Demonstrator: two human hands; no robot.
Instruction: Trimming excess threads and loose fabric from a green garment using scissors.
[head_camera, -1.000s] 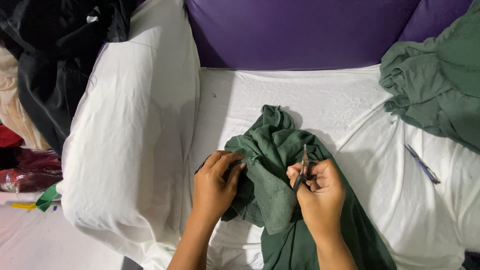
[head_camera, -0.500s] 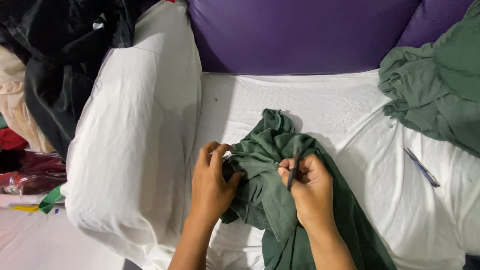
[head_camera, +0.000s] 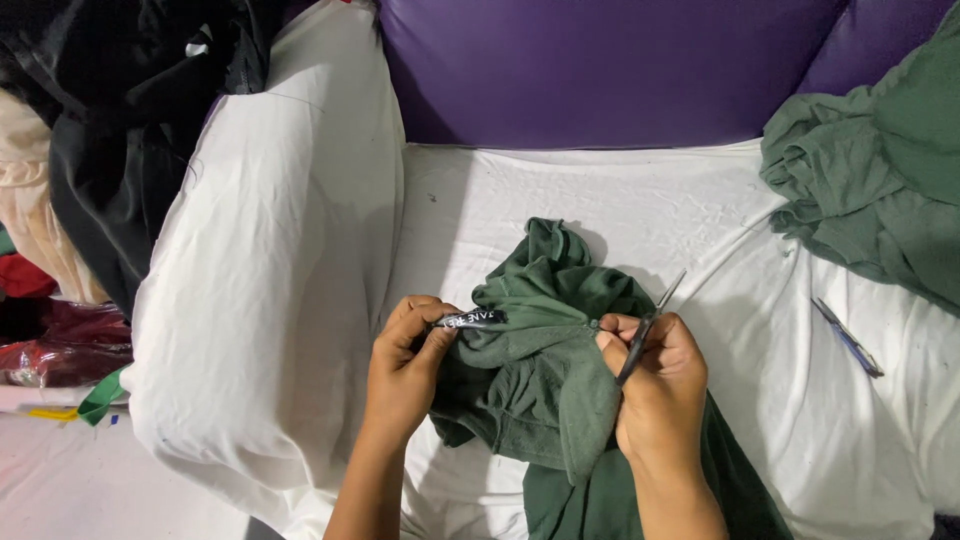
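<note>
A dark green garment (head_camera: 540, 380) lies bunched on a white sheet (head_camera: 560, 200) in front of me. My left hand (head_camera: 405, 365) pinches a small black label (head_camera: 470, 319) sewn to the garment's edge. My right hand (head_camera: 655, 385) grips the same fold of green cloth and also holds small dark scissors (head_camera: 648, 328), whose blades point up and to the right, away from the label. The two hands stretch the cloth between them.
A second heap of green fabric (head_camera: 880, 190) lies at the right. A blue pen-like tool (head_camera: 847, 337) rests on the sheet right of my hand. A white pillow (head_camera: 270, 300) lies left, black clothes (head_camera: 120, 110) beyond it, a purple cushion (head_camera: 600, 70) behind.
My hands have drawn apart along the fold, exposing the black label in my left fingers. The scissors, tucked in my fist half a second ago, now stick out up and right.
</note>
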